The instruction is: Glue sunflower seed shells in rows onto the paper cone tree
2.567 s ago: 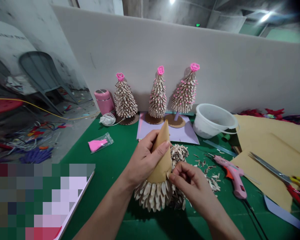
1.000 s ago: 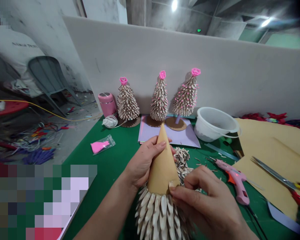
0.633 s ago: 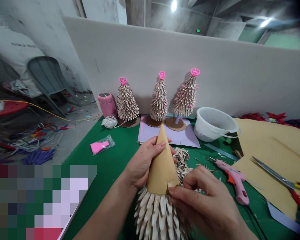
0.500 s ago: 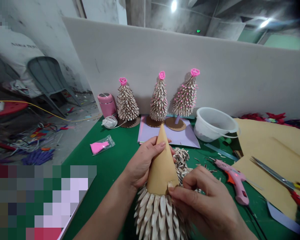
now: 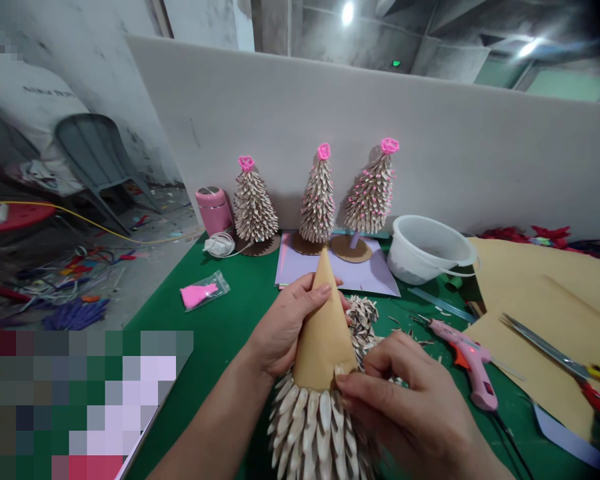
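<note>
A brown paper cone (image 5: 324, 330) with rows of pale seed shells (image 5: 313, 423) glued round its lower part is held above the green table (image 5: 230, 320). My left hand (image 5: 283, 327) wraps round the cone's upper left side. My right hand (image 5: 405, 400) pinches a single seed shell (image 5: 340, 369) against the cone, just above the top row of shells. A heap of loose seed shells (image 5: 363, 313) lies right behind the cone.
Three finished shell trees (image 5: 317, 200) with pink tops stand at the back by a grey board. A white bowl (image 5: 433, 247), a pink glue gun (image 5: 467, 360), scissors (image 5: 565, 353) and brown paper sheets (image 5: 545, 300) lie to the right. A pink cup (image 5: 214, 208) and pink bag (image 5: 203, 290) sit left.
The cone has been lifted closer and turned upright since the oldest frame. Over the last second both hands stay almost still, the right one pressing the shell onto the cone.
</note>
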A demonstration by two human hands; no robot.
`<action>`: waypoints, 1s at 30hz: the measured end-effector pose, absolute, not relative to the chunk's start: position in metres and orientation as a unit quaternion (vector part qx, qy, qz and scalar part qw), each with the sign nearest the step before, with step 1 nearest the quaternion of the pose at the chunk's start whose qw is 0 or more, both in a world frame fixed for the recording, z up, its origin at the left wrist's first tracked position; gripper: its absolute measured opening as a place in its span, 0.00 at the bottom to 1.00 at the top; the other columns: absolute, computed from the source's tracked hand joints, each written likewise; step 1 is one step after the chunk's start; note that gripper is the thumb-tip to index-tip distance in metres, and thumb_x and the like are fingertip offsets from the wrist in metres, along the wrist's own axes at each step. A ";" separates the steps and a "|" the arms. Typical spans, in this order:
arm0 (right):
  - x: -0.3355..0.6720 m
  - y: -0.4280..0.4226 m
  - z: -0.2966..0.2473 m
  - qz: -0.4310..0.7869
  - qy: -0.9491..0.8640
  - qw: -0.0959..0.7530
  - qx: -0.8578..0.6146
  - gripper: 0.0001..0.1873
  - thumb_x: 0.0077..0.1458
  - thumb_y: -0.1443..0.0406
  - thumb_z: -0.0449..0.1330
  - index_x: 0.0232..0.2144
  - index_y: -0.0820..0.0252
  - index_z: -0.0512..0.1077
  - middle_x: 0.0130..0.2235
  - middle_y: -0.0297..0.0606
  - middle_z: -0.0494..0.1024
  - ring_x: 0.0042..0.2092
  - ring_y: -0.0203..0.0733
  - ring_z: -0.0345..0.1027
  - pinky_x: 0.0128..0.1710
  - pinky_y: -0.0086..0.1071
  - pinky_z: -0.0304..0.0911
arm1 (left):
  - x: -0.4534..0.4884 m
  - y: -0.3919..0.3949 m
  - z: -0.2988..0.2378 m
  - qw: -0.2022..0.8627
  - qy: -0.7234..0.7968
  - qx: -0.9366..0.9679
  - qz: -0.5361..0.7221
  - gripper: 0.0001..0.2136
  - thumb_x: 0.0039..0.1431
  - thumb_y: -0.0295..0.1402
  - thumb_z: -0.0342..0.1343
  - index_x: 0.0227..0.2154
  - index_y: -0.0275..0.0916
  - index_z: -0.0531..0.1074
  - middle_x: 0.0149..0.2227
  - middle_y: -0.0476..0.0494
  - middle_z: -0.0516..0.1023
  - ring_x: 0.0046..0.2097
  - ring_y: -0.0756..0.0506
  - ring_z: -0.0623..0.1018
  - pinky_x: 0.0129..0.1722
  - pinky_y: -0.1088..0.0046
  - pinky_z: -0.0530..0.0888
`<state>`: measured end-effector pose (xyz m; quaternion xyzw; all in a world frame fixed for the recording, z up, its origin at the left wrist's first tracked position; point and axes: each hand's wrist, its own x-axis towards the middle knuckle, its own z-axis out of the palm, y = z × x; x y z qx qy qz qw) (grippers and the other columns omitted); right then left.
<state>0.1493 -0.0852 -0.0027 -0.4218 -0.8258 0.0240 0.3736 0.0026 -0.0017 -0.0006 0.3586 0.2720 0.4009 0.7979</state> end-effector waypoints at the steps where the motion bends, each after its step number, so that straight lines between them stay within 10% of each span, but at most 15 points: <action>1: 0.149 -0.085 -0.003 0.025 -0.826 0.372 -0.422 0.08 0.49 0.71 0.59 0.33 0.55 0.74 0.24 0.33 0.66 0.27 0.34 0.55 0.24 0.28 0.50 | 0.003 -0.002 -0.001 0.798 0.272 0.358 0.401 0.09 0.54 0.32 0.53 0.37 0.36 0.65 0.29 0.45 0.74 0.32 0.47 0.75 0.32 0.71 0.72; 7: 0.159 -0.094 0.010 0.116 -0.830 0.358 -0.411 0.14 0.50 0.69 0.58 0.42 0.55 0.70 0.29 0.35 0.67 0.31 0.36 0.60 0.27 0.29 0.58 | 0.002 0.000 -0.002 0.796 0.270 0.360 0.404 0.09 0.54 0.33 0.53 0.37 0.36 0.65 0.29 0.44 0.74 0.31 0.47 0.76 0.31 0.71 0.72; 14: 0.191 -0.095 -0.013 0.140 -0.631 0.543 -0.536 0.10 0.54 0.67 0.55 0.39 0.51 0.70 0.34 0.33 0.67 0.34 0.34 0.61 0.29 0.24 0.60 | -0.003 0.003 0.002 0.781 0.278 0.363 0.426 0.09 0.52 0.32 0.53 0.36 0.35 0.66 0.28 0.44 0.75 0.30 0.47 0.76 0.30 0.72 0.73; 30: 0.199 -0.076 -0.095 0.266 -0.668 0.349 -0.601 0.07 0.53 0.65 0.54 0.33 0.57 0.71 0.34 0.38 0.72 0.37 0.40 0.66 0.37 0.32 0.61 | -0.045 0.015 0.023 0.696 0.331 0.322 0.551 0.10 0.51 0.33 0.53 0.36 0.35 0.69 0.28 0.44 0.75 0.32 0.44 0.75 0.32 0.67 0.75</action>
